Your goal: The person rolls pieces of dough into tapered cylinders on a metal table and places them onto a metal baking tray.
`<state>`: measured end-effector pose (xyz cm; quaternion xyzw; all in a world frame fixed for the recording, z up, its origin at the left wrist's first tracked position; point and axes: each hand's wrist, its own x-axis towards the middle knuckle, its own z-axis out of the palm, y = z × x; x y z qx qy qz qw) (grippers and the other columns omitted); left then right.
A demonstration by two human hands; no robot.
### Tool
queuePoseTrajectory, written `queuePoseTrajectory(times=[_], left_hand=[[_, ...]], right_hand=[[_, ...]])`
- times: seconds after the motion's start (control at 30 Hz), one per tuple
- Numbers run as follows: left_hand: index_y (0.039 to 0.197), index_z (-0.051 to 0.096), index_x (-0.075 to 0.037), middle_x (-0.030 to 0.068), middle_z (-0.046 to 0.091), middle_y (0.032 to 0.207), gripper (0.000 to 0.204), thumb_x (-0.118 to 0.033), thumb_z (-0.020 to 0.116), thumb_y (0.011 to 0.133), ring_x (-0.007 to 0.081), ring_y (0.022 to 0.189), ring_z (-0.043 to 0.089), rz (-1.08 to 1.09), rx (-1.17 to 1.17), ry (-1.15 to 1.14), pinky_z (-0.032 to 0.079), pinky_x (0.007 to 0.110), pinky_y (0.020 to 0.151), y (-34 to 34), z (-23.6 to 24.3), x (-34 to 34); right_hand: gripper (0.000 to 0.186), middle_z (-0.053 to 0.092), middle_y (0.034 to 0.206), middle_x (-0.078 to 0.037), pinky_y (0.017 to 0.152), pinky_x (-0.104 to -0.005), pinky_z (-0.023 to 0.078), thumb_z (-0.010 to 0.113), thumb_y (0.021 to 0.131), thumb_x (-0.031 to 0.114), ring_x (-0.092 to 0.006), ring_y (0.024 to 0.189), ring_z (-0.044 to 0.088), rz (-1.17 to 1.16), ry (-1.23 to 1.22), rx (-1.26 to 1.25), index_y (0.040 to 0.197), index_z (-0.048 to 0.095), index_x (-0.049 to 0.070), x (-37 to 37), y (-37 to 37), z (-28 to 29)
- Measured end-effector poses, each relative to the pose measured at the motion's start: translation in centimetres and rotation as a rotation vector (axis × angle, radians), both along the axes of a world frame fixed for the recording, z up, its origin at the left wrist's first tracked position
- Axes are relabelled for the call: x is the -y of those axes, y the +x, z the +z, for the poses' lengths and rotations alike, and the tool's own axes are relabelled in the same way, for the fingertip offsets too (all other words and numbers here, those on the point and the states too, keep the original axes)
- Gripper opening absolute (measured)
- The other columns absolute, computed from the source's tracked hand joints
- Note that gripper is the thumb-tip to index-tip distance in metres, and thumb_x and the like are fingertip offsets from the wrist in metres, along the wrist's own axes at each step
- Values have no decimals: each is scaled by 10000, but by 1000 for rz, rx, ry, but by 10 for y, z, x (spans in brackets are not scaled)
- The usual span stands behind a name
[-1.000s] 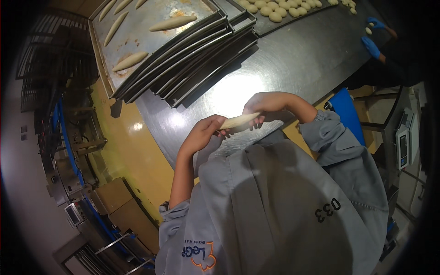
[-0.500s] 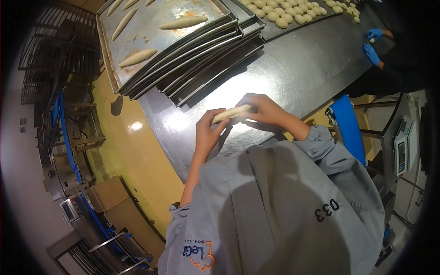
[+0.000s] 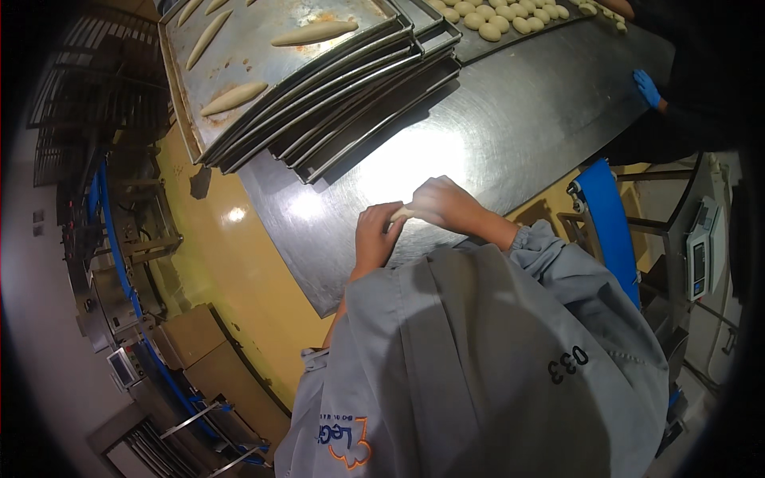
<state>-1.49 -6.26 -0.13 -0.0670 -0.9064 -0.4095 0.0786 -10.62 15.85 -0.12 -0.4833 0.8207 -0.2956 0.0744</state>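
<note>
A pale piece of dough (image 3: 402, 213) lies at the near edge of the steel table (image 3: 510, 135), mostly covered by my fingers. My left hand (image 3: 378, 233) closes over its left end. Bent over the other end is my right hand (image 3: 446, 205), slightly blurred, its fingertips close to the left hand's. Only a small bit of dough shows between them. Beyond my hands, long tapered dough pieces (image 3: 315, 33) rest spaced apart on the top tray (image 3: 231, 60) of a stack of metal trays.
Round dough balls (image 3: 490, 32) crowd a dark tray at the back. A co-worker's blue-gloved hand (image 3: 647, 88) is at the table's far right. A blue conveyor belt (image 3: 606, 223) and a scale (image 3: 701, 255) stand right; a cardboard-brown box (image 3: 187, 334) stands left on yellow floor.
My hands have drawn together over the dough, which was held lengthwise between them and is now mostly hidden. The co-worker's second gloved hand has gone out of sight.
</note>
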Motion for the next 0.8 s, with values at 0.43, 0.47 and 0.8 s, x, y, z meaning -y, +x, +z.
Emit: queuePoseTrajectory(times=[0.43, 0.47, 0.8], left_hand=[[1228, 698, -94, 103, 734, 1150, 425, -129, 828, 825, 321, 1049, 673, -12, 42, -81, 492, 430, 943, 13, -3, -4], [1246, 687, -90, 107, 732, 1146, 449, -134, 831, 823, 324, 1046, 674, 7, 4, -66, 497, 432, 940, 13, 0, -6], [1481, 503, -78, 139, 581, 1456, 673, -201, 779, 880, 331, 1347, 541, -78, 49, -233, 412, 475, 1132, 16, 1, -1]], right_hand=[[382, 680, 1151, -32, 996, -408, 444, 750, 899, 235, -264, 1116, 613, -55, -36, 101, 1258, 654, 145, -2, 11, 4], [399, 682, 1158, -33, 1003, -410, 442, 759, 890, 228, -265, 1119, 614, -55, -52, 94, 1266, 653, 146, -1, 11, 7], [633, 559, 1490, -49, 1192, -475, 330, 763, 892, 278, -234, 1404, 491, -25, -11, 20, 1471, 534, 165, -9, 11, 16]])
